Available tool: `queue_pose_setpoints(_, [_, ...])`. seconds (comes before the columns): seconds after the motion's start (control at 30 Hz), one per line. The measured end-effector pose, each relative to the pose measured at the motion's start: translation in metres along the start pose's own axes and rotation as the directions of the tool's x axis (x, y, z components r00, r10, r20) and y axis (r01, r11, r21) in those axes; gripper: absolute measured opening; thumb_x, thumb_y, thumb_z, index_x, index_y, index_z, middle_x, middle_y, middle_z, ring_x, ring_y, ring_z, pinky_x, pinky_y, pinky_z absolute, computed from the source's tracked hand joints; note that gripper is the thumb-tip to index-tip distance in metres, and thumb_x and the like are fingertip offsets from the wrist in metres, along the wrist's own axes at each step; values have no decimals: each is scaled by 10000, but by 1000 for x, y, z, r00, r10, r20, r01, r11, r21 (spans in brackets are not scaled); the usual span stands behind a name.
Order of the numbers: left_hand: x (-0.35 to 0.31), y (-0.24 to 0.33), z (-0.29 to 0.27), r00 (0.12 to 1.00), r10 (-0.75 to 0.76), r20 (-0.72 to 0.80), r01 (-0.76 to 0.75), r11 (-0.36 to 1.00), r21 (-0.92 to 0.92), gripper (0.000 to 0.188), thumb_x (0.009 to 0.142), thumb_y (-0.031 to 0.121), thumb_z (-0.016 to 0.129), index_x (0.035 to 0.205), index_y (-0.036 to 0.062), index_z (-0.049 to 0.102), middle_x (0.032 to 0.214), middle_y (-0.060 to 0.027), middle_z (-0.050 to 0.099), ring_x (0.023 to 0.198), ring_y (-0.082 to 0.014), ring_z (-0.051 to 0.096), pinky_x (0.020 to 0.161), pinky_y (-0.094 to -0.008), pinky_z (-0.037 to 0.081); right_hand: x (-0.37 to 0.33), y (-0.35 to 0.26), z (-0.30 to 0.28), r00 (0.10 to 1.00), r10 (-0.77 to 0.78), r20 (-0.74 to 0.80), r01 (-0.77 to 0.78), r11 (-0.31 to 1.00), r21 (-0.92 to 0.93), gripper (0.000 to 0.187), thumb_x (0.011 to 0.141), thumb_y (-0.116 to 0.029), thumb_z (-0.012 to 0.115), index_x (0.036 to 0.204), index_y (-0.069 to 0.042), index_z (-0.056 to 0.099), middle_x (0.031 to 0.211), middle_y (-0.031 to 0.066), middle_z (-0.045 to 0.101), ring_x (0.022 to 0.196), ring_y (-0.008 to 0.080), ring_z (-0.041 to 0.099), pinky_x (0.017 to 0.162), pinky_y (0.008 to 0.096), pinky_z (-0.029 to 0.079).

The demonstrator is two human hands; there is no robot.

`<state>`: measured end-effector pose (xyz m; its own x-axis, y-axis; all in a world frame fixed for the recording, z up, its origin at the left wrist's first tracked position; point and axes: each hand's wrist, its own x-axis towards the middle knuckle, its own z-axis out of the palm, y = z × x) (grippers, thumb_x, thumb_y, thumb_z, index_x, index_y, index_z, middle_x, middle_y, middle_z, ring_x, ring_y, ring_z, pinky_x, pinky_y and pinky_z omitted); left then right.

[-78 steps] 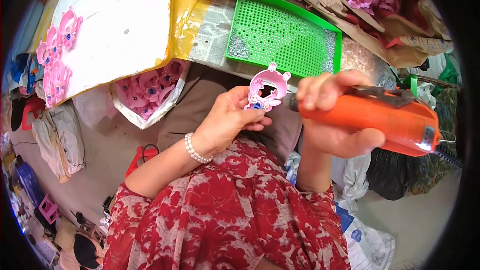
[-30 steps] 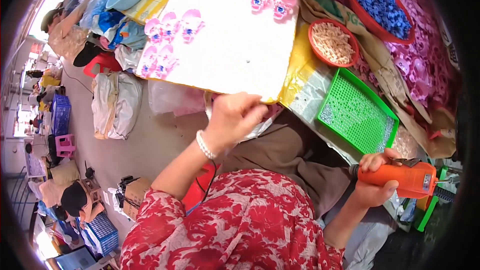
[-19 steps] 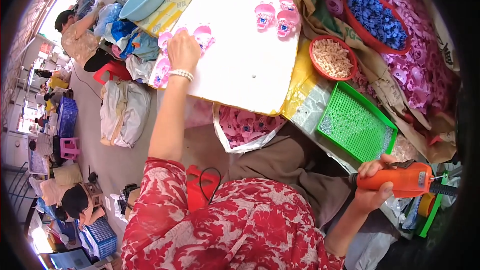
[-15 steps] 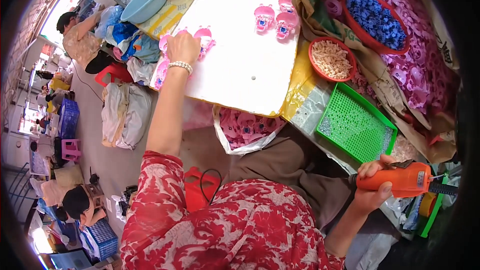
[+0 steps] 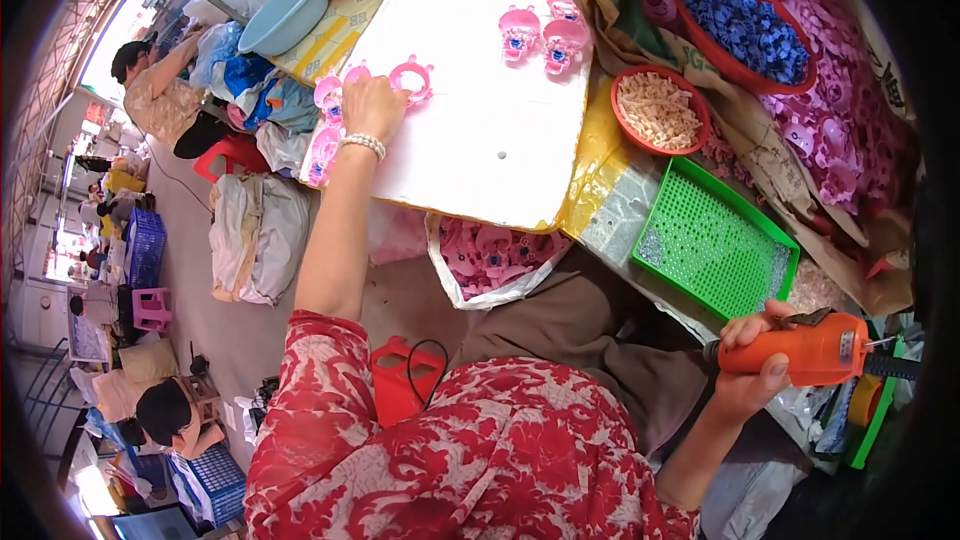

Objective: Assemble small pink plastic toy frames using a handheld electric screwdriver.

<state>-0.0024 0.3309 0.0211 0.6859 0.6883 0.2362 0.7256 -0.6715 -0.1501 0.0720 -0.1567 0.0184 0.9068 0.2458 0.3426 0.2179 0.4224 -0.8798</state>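
My left hand (image 5: 374, 108) rests knuckles-up at the left side of a white board (image 5: 470, 130), fingers curled down and closed; what they hold, if anything, is hidden. By the fingertips lies a pink ring-shaped plastic piece (image 5: 411, 62) with small ears. More pink pieces (image 5: 324, 152) sit left of the hand along the board's edge. Several assembled pink pieces with blue parts (image 5: 519, 33) stand in a group at the far right of the board. My right hand (image 5: 752, 353) is wrapped round an orange electric screwdriver (image 5: 800, 352), its metal bit pointing right.
Right of the board stand a red bowl of cream parts (image 5: 657, 110), a red bowl of blue parts (image 5: 746, 30) and a green perforated tray (image 5: 715, 240). Pink parts heap (image 5: 835, 155) behind. A white-rimmed bag (image 5: 495, 258) hangs below the board. A light-blue basin (image 5: 285, 15) stands far left.
My left hand has shifted slightly right and nearer to me, showing more of the pink ring-shaped piece. My right hand still holds the screwdriver, and the whole view has moved slightly.
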Motion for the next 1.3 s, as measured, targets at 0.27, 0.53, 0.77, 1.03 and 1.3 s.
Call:
queue_pose_setpoints(0.27, [-14, -1, 2, 993, -31, -114, -11, 936, -352, 329, 633, 275, 751, 664, -10, 588, 641, -170, 603, 625, -276, 596, 609, -359, 470, 2, -3, 3, 1000, -4, -14, 3, 999, -46, 658, 815, -519, 570, 1129, 40, 425, 711, 51, 467, 582, 128, 461, 577, 273, 411])
queue_pose_setpoints(0.53, [-20, -1, 1, 975, -23, -219, -73, 905, -419, 368, 651, 265, 748, 812, -23, 586, 775, -197, 633, 712, -322, 618, 669, -395, 485, 2, -3, 2, 1000, -23, -18, 22, 997, -72, 659, 819, -520, 563, 1130, 46, 431, 707, 51, 467, 584, 130, 465, 577, 276, 414])
queue_pose_setpoints(0.77, [-29, 18, -10, 981, 153, -120, -194, 830, -522, 385, 728, 228, 697, 1019, -4, 596, 887, -187, 638, 818, -321, 615, 709, -395, 479, 3, -4, -5, 1000, -4, -26, 2, 997, -73, 663, 814, -513, 572, 1145, 42, 425, 719, 53, 476, 598, 134, 467, 595, 283, 420])
queue_pose_setpoints(1.03, [-30, 9, -1, 966, 209, -154, -260, 786, -561, 361, 781, 177, 639, 1105, 37, 565, 856, -68, 593, 726, -159, 542, 677, -288, 454, 18, -10, -9, 996, 79, -40, -82, 993, -81, 685, 815, -520, 572, 1170, 42, 403, 743, 67, 516, 670, 169, 509, 715, 342, 442])
queue_pose_setpoints(1.3, [-39, 26, -11, 973, 200, 114, -138, 903, -407, 581, 861, 288, 572, 1269, -90, 405, 1238, -242, 506, 1151, -315, 490, 962, -349, 363, 63, -18, -12, 1000, -6, 10, 10, 908, -418, 420, 883, -296, 505, 1123, 45, 454, 865, 146, 604, 783, 222, 606, 733, 341, 482])
